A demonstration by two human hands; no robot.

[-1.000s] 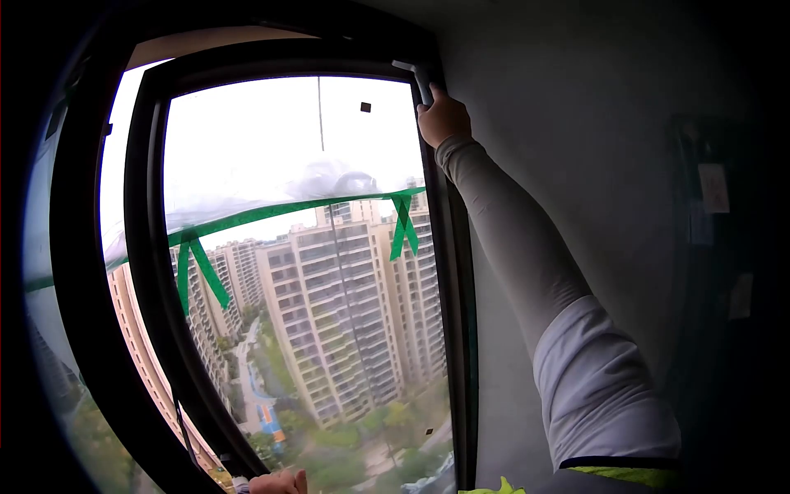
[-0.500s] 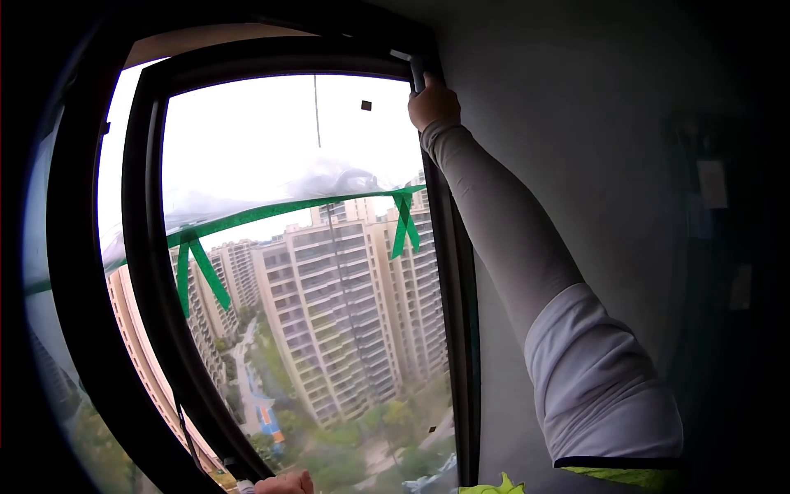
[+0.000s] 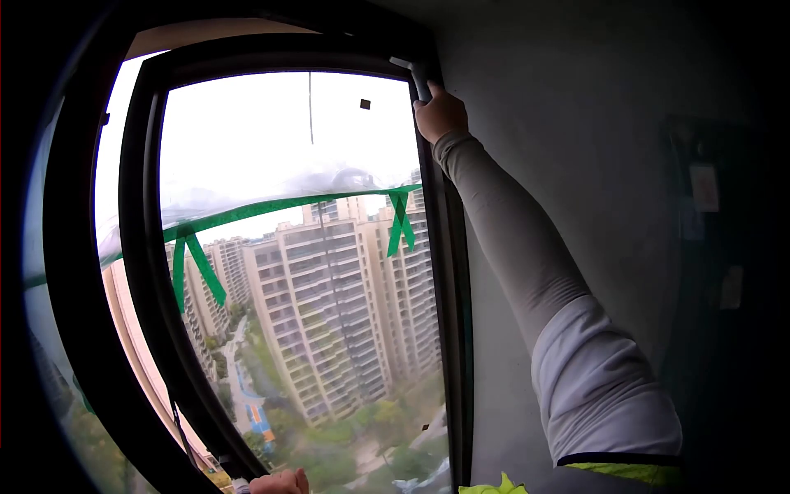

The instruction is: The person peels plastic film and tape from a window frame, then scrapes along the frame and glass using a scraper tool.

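Grey-handled tool [image 3: 422, 86] is at upper center-right of the frame, its pale head at the top right corner of the dark window sash [image 3: 141, 206]; we can't confirm contact. Our right hand [image 3: 442, 114] is wrapped round the handle, index finger laid along it, probably to steer the head. Our sleeved right arm [image 3: 510, 222] runs up from lower right, stretched presumably because the corner sits high. Our left hand [image 3: 280, 482] is at bottom center-left, fingers curled, mostly cut off, near the sash's lower bar and just beside a whitish object [image 3: 240, 486]; we can't tell whether it grips anything, maybe it steadies the sash. Daylight shows between the sash and the outer frame [image 3: 74, 247] at left, so we'd call it ajar. Green tape [image 3: 247, 214] crosses mid-frame and carries on in that gap, so likely behind the sash, apparently edging clear film [image 3: 350, 177]. Tower blocks [image 3: 304, 321] beyond; grey wall [image 3: 535, 123] right.
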